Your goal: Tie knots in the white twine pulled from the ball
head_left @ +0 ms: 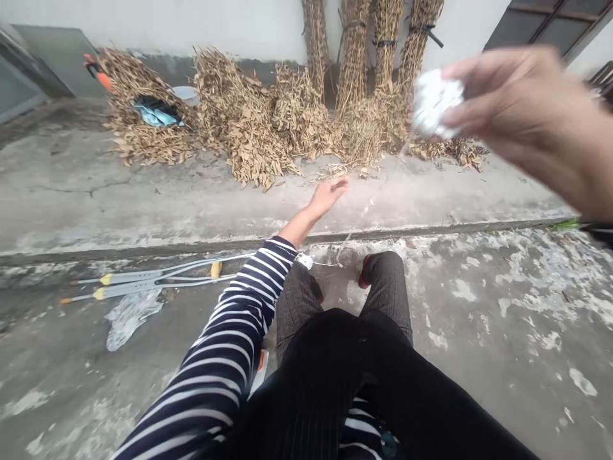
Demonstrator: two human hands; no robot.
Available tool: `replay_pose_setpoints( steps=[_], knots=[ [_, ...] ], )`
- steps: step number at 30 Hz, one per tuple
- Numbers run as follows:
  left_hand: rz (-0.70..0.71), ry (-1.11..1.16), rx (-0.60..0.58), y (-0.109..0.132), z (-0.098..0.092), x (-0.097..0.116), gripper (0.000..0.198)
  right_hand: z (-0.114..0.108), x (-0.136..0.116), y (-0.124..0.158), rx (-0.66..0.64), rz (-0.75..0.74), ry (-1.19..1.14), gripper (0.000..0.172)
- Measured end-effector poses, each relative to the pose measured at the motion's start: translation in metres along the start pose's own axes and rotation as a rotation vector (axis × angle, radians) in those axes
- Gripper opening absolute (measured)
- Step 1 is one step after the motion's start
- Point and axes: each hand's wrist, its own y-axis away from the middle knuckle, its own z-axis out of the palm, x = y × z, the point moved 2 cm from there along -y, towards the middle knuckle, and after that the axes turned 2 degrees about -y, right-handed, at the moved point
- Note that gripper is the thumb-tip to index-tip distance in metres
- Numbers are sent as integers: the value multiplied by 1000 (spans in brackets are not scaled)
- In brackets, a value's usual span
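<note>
My right hand [507,96] is raised at the upper right, smeared by motion, its fingers and thumb closed on a white bundle [437,103]. The bundle is blurred and looks like wound string; a faint pale strand trails below it. My left hand [329,195] reaches forward over the concrete ledge, fingers stretched out and holding nothing. Near my left knee, a small white clump [305,260] lies on the ground with a thin cord running to the right from it.
Piles of dry stalks and leaves [258,137] line the wall, with tied upright bundles [354,54] behind. At left lie a pair of crutches [138,281] and a clear plastic bag [131,319]. A low concrete step edge [454,230] crosses before my feet.
</note>
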Motion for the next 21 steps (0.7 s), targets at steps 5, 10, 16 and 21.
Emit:
replay_pose_setpoints(
  steps=[5, 10, 16, 21],
  knots=[
    [371, 631, 79, 29, 14, 82, 44, 41, 47, -16, 25, 237, -108, 40],
    [298, 734, 143, 48, 16, 97, 43, 47, 96, -21, -125, 287, -252, 38],
    [263, 657, 161, 44, 26, 94, 24, 48, 105, -12, -180, 374, -357, 39],
    [248, 605, 124, 51, 34, 93, 27, 46, 111, -6, -105, 339, -291, 42]
  ],
)
